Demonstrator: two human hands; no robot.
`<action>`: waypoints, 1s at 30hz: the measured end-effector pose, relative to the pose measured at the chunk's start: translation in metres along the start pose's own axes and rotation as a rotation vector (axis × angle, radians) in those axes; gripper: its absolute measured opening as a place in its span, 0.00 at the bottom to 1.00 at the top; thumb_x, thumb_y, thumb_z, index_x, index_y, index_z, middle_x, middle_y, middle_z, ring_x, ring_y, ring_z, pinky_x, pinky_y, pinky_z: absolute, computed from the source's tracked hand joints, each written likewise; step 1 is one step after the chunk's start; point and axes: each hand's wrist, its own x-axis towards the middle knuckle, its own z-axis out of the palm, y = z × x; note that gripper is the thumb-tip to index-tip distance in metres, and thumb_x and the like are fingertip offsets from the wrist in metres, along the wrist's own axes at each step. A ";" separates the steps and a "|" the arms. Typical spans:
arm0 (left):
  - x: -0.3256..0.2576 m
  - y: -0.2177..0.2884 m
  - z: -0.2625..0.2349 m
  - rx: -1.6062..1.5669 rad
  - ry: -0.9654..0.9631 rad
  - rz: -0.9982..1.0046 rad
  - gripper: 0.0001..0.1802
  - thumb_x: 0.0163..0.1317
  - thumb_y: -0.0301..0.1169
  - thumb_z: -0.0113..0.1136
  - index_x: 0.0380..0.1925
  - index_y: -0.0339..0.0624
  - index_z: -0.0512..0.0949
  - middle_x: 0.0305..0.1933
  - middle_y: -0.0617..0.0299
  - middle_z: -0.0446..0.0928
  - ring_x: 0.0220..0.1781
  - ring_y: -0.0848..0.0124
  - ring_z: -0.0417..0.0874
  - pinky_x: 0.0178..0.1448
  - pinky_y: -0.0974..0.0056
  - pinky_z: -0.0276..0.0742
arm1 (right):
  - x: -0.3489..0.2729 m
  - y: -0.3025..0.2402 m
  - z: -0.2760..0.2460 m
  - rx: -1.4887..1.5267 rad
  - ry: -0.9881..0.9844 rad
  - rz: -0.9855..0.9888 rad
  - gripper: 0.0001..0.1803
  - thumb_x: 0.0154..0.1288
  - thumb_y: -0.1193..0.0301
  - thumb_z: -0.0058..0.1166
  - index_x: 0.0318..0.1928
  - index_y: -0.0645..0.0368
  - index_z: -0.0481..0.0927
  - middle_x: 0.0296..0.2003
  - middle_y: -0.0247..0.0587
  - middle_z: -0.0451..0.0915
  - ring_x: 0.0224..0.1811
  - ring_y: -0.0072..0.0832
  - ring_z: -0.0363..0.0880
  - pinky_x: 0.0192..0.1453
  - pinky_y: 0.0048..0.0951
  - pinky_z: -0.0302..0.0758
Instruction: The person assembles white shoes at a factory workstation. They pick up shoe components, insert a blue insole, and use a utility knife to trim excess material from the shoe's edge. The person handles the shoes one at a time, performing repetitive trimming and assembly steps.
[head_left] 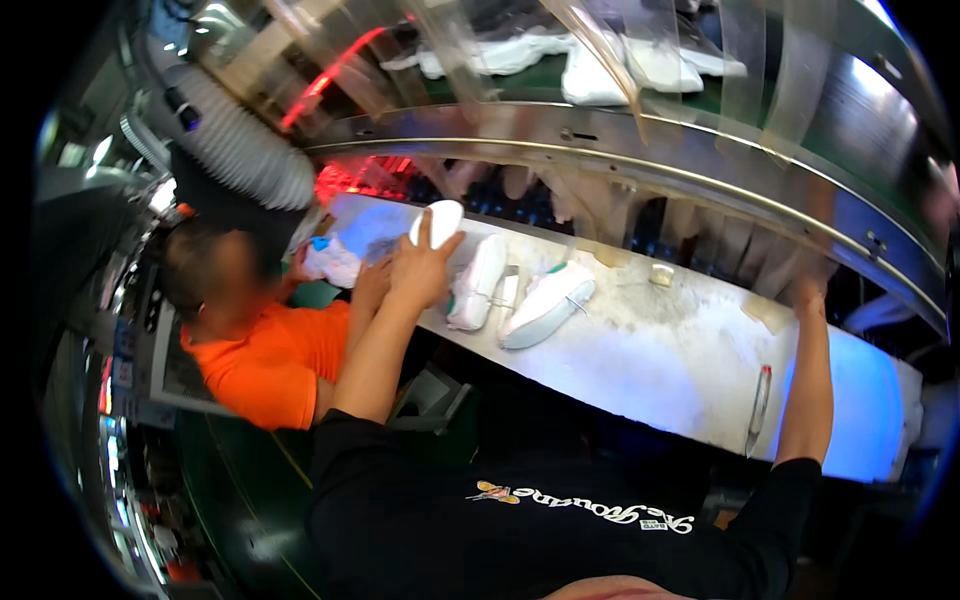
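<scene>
Gripped a smooth white oval sole-like piece (pixel 437 224) in the left hand (pixel 418 268), raised above the long, pale, stained desk (pixel 665 345) at upper centre-left of the frame. Stretched the blurred right hand (pixel 809 292) beneath the curved metal beam (pixel 700 155) at right; could not tell whether open or closed. Had a white shoe with green lining (pixel 478 285) near the left hand and a white, grey-soled shoe (pixel 550 305) farther right. Worked near an orange-shirted co-worker (pixel 255 370) at left. Risked, seemingly, dropping the piece if pinched too lightly or bumped by the co-worker's hand (pixel 372 283); risked also sweeping the slim red-capped pen (pixel 760 410), lower right, off the desk by a careless pull of the right forearm (pixel 808 400).
</scene>
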 end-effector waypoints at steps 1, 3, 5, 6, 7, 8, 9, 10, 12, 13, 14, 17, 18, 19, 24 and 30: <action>0.010 -0.015 0.026 0.014 -0.030 -0.007 0.43 0.60 0.28 0.68 0.77 0.77 0.77 0.93 0.42 0.48 0.73 0.32 0.74 0.74 0.40 0.80 | -0.030 0.004 -0.004 0.177 -0.031 0.076 0.20 0.83 0.46 0.59 0.58 0.46 0.86 0.31 0.28 0.80 0.21 0.18 0.73 0.22 0.24 0.64; 0.020 -0.026 0.061 0.036 -0.133 -0.011 0.39 0.64 0.30 0.67 0.75 0.78 0.78 0.94 0.46 0.49 0.75 0.31 0.73 0.74 0.38 0.79 | -0.116 0.000 -0.015 0.259 -0.092 0.186 0.17 0.81 0.47 0.63 0.53 0.45 0.86 0.23 0.26 0.76 0.18 0.16 0.72 0.18 0.21 0.64; 0.024 -0.017 0.060 0.011 -0.214 -0.031 0.39 0.65 0.26 0.64 0.74 0.80 0.80 0.94 0.52 0.50 0.81 0.35 0.69 0.79 0.38 0.75 | -0.232 -0.033 -0.013 0.318 -0.245 0.337 0.13 0.82 0.54 0.62 0.43 0.46 0.79 0.20 0.27 0.73 0.14 0.18 0.69 0.15 0.21 0.62; 0.025 -0.011 0.044 -0.041 -0.242 -0.009 0.36 0.67 0.27 0.63 0.72 0.80 0.82 0.94 0.52 0.51 0.83 0.34 0.66 0.82 0.35 0.70 | -0.284 -0.043 -0.006 0.338 -0.216 0.349 0.13 0.82 0.56 0.61 0.40 0.46 0.76 0.22 0.27 0.74 0.15 0.18 0.70 0.16 0.20 0.63; 0.026 -0.005 0.043 -0.005 -0.220 0.003 0.35 0.68 0.28 0.63 0.72 0.77 0.82 0.93 0.51 0.53 0.84 0.33 0.65 0.83 0.33 0.66 | -0.325 -0.052 0.003 0.376 -0.161 0.449 0.13 0.81 0.57 0.62 0.41 0.48 0.76 0.25 0.28 0.75 0.17 0.18 0.70 0.15 0.20 0.61; 0.024 -0.002 0.039 0.044 -0.200 0.009 0.34 0.68 0.28 0.62 0.72 0.75 0.82 0.92 0.51 0.56 0.84 0.33 0.65 0.84 0.30 0.63 | -0.352 -0.033 -0.002 0.419 -0.270 0.491 0.13 0.80 0.56 0.61 0.42 0.48 0.76 0.26 0.28 0.75 0.18 0.17 0.69 0.16 0.20 0.59; 0.026 0.007 0.038 -0.002 -0.061 0.026 0.33 0.69 0.28 0.62 0.72 0.72 0.82 0.91 0.50 0.58 0.84 0.33 0.65 0.83 0.30 0.62 | -0.376 -0.020 0.005 0.470 -0.313 0.565 0.14 0.80 0.54 0.60 0.42 0.48 0.75 0.25 0.28 0.74 0.18 0.18 0.68 0.16 0.22 0.58; 0.025 0.018 0.033 -0.041 0.076 0.036 0.32 0.69 0.28 0.62 0.72 0.69 0.82 0.89 0.50 0.61 0.83 0.33 0.66 0.83 0.29 0.60 | -0.393 0.000 0.010 0.515 -0.490 0.595 0.15 0.80 0.53 0.59 0.43 0.49 0.75 0.25 0.30 0.73 0.18 0.20 0.69 0.17 0.24 0.59; 0.018 0.039 0.036 -0.166 0.417 0.130 0.30 0.68 0.29 0.65 0.71 0.55 0.82 0.83 0.47 0.69 0.82 0.34 0.67 0.82 0.30 0.61 | -0.428 -0.003 0.056 0.323 -0.496 0.560 0.19 0.81 0.52 0.58 0.51 0.54 0.73 0.23 0.32 0.70 0.20 0.24 0.70 0.21 0.28 0.63; 0.006 0.057 0.022 -0.300 0.488 0.259 0.31 0.64 0.32 0.72 0.70 0.51 0.82 0.80 0.46 0.72 0.79 0.37 0.72 0.81 0.34 0.65 | -0.434 -0.008 0.072 0.018 -0.536 0.544 0.23 0.83 0.49 0.55 0.54 0.58 0.76 0.23 0.34 0.73 0.21 0.27 0.74 0.24 0.32 0.71; -0.009 0.075 0.025 -0.505 0.567 0.415 0.33 0.60 0.33 0.78 0.68 0.48 0.83 0.76 0.44 0.75 0.75 0.40 0.76 0.78 0.38 0.70 | -0.427 -0.031 0.088 -0.646 -0.670 0.379 0.28 0.84 0.45 0.54 0.51 0.62 0.81 0.24 0.46 0.80 0.24 0.38 0.82 0.30 0.40 0.80; -0.066 0.134 0.021 -0.780 0.476 0.742 0.34 0.60 0.41 0.79 0.67 0.47 0.84 0.72 0.40 0.77 0.74 0.40 0.77 0.72 0.38 0.77 | -0.401 -0.026 0.083 -1.192 -0.696 -0.511 0.31 0.83 0.44 0.54 0.43 0.65 0.85 0.26 0.61 0.85 0.30 0.55 0.88 0.38 0.50 0.85; -0.084 0.147 0.026 -0.861 0.379 0.760 0.37 0.60 0.45 0.80 0.69 0.48 0.82 0.74 0.37 0.75 0.74 0.37 0.76 0.74 0.37 0.76 | -0.392 -0.080 0.103 -1.153 -0.665 -0.506 0.29 0.83 0.47 0.56 0.42 0.65 0.86 0.27 0.63 0.85 0.32 0.59 0.89 0.40 0.52 0.86; -0.099 0.162 0.031 -0.901 0.329 0.776 0.38 0.61 0.49 0.79 0.71 0.51 0.82 0.77 0.36 0.71 0.77 0.34 0.73 0.77 0.35 0.72 | -0.380 -0.118 0.119 -1.059 -0.609 -0.604 0.23 0.81 0.53 0.55 0.47 0.65 0.84 0.34 0.63 0.84 0.38 0.59 0.87 0.45 0.51 0.85; -0.130 0.236 0.037 -0.808 0.221 0.855 0.42 0.66 0.67 0.69 0.75 0.61 0.80 0.93 0.43 0.49 0.92 0.30 0.43 0.82 0.16 0.49 | -0.255 -0.280 0.203 -0.736 -0.104 -1.561 0.30 0.69 0.84 0.52 0.72 0.61 0.75 0.67 0.64 0.79 0.68 0.62 0.81 0.72 0.50 0.82; -0.127 0.232 0.063 -0.848 0.389 0.899 0.20 0.70 0.42 0.71 0.54 0.42 0.84 0.80 0.39 0.67 0.86 0.33 0.60 0.81 0.24 0.62 | -0.148 -0.323 0.203 -1.339 -0.030 -1.026 0.23 0.75 0.68 0.57 0.68 0.57 0.83 0.71 0.50 0.79 0.80 0.53 0.70 0.79 0.49 0.74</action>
